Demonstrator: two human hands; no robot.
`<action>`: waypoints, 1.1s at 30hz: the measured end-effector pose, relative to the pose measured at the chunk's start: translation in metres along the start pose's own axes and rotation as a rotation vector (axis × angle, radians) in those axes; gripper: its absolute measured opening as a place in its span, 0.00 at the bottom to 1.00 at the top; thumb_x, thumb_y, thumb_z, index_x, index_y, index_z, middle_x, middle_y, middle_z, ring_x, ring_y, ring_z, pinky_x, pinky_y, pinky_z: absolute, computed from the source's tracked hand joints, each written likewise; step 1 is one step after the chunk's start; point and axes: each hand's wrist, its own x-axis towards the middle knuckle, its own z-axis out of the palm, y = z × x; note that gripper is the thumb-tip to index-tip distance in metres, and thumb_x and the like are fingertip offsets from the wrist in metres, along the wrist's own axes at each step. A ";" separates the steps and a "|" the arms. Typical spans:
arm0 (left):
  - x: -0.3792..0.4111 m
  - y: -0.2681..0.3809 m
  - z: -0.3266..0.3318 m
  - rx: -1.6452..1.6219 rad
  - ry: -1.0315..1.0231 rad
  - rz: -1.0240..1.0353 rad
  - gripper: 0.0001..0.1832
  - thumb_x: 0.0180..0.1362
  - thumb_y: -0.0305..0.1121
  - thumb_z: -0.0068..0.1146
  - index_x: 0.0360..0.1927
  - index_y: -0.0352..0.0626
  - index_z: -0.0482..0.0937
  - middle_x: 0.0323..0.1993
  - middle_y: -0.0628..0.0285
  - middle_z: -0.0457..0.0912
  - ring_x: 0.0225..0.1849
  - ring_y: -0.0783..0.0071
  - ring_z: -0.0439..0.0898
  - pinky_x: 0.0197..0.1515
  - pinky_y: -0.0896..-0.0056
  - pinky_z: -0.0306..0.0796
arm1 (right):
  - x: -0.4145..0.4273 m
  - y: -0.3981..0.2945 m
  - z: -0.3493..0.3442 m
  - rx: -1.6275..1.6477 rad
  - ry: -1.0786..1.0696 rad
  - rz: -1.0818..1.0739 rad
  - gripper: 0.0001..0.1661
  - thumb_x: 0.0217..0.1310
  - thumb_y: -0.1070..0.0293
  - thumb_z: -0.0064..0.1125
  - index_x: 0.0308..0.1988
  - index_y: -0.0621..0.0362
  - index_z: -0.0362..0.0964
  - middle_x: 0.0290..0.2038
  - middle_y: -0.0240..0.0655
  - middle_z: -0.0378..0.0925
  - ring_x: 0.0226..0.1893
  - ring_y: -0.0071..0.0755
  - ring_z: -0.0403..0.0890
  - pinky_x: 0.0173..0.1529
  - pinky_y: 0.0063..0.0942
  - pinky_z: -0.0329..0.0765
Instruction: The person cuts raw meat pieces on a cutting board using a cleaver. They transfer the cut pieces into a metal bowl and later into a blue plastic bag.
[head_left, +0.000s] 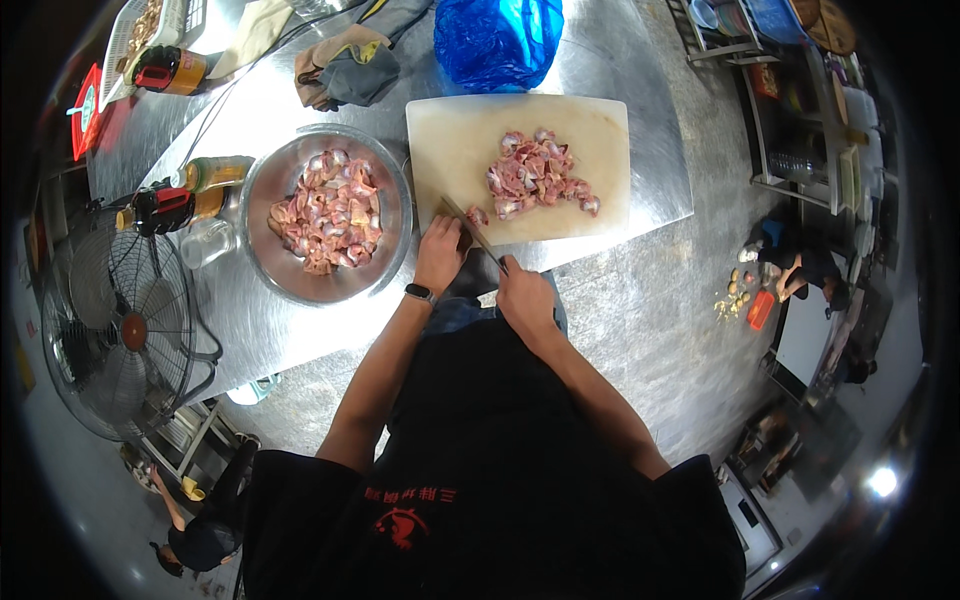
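My right hand (525, 300) is closed on the handle of a knife (472, 231). The blade runs up and left over the near edge of a white cutting board (450, 142). Close to the left of the blade is my left hand (441, 251), fingers curled at the board's near edge; what lies under the fingertips is hidden. One piece of raw meat (477, 216), seemingly a poultry gizzard, lies just right of the blade. A pile of similar gizzards (532, 172) covers the board's middle right. More cut gizzards (330, 214) fill a steel bowl (259, 255) on the left.
A blue plastic bag (499, 45) and gloves (352, 71) lie beyond the board on the steel table (660, 165). Bottles (214, 174), a glass jar (208, 244) and a fan (120, 330) stand left. Two people (202, 532) (814, 274) are farther off, at left and right.
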 end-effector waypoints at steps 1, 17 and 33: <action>-0.003 0.000 0.000 0.017 0.000 0.002 0.19 0.52 0.21 0.67 0.49 0.30 0.80 0.48 0.40 0.82 0.55 0.35 0.79 0.61 0.44 0.76 | 0.006 -0.001 0.004 -0.005 -0.003 -0.006 0.20 0.69 0.66 0.61 0.57 0.58 0.75 0.28 0.56 0.85 0.31 0.66 0.88 0.38 0.59 0.84; 0.004 0.020 -0.015 -0.077 -0.006 -0.018 0.14 0.54 0.22 0.67 0.46 0.39 0.82 0.41 0.48 0.81 0.47 0.41 0.80 0.50 0.46 0.76 | 0.087 -0.003 -0.011 0.153 0.238 -0.140 0.17 0.70 0.64 0.60 0.56 0.53 0.80 0.30 0.55 0.85 0.33 0.66 0.87 0.40 0.57 0.83; 0.086 0.063 0.002 0.201 0.056 0.056 0.47 0.56 0.53 0.75 0.77 0.50 0.69 0.79 0.41 0.63 0.80 0.37 0.61 0.79 0.33 0.55 | 0.012 0.206 -0.045 1.328 0.217 0.527 0.24 0.75 0.57 0.69 0.27 0.50 0.65 0.16 0.22 0.62 0.12 0.20 0.62 0.19 0.29 0.67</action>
